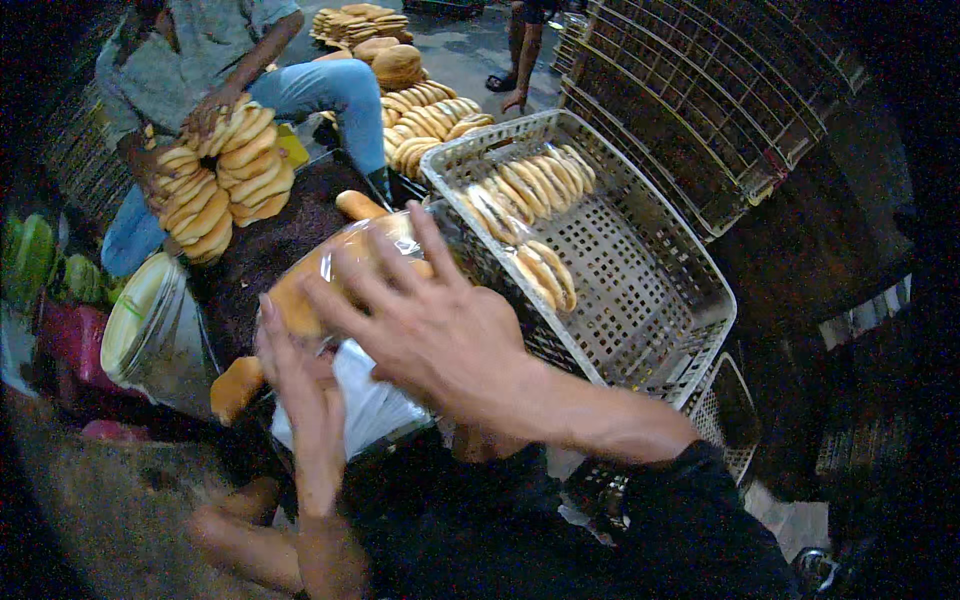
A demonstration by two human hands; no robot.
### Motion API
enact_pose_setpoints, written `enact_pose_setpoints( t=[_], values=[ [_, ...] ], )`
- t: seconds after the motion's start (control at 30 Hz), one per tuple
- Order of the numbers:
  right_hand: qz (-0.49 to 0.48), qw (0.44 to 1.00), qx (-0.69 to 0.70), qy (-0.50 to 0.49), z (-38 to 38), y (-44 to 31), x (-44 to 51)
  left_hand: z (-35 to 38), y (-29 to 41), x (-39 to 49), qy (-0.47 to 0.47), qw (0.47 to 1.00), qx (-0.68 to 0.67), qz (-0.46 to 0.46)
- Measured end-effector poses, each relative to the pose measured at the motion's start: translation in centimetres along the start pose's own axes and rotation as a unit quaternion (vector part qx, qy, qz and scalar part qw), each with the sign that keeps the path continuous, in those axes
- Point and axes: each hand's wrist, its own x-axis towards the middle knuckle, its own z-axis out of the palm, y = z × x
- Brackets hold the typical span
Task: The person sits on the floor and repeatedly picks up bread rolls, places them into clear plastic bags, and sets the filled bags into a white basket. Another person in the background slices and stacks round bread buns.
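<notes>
Bread rolls in a clear plastic bag (296, 294) lie in front of me, shiny film stretched over their tops. My right hand (439, 319) spreads its fingers across the bag from above. Along the near left side, my left hand (296, 382) presses with its thumb and fingers, so the bread is held between both hands. Below them is a stack of thin whitish plastic bags (379, 401). One loose roll (236, 386) rests left of my left hand, and another roll (360, 204) pokes out beyond the bag. My fingers are slightly blurred.
A plastic crate (637, 262) on the right holds several bagged rolls (532, 184). Opposite, a seated person's hands grip a bundle of rolls (255, 169). A bag-lined bucket (161, 337) stands left. More bread piles (427, 112) and a wire rack (697, 97) are farther back.
</notes>
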Motion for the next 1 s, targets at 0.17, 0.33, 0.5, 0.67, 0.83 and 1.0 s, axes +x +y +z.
enact_pose_setpoints(
  t=[0.17,0.33,0.5,0.67,0.83,1.0],
  values=[
    [0.244,0.962,-0.029,-0.117,-2.1,13.4,-6.1,-0.8,-1.6,2.7,-0.161,0.78,0.583,-0.161],
    [0.404,0.834,-0.047,-0.374,3.8,22.4,-14.3,-7.9,-4.6,3.9,-0.295,0.567,0.737,-0.219],
    [0.23,0.944,-0.03,-0.234,6.7,17.2,-6.1,-9.4,-3.3,0.4,-0.264,0.7,0.646,-0.155],
    [0.018,0.843,0.473,-0.255,9.2,-0.8,-0.2,-9.1,-2.3,-4.3,-0.107,0.77,0.623,0.086],
    [0.263,0.68,0.67,-0.138,9.1,-3.1,-3.7,-8.4,-2.5,-3.1,-0.061,0.968,-0.055,-0.237],
    [0.462,0.537,0.703,-0.061,7.1,-2.6,-5.5,-7.0,0.2,1.0,0.041,0.998,-0.003,-0.052]
  ],
)
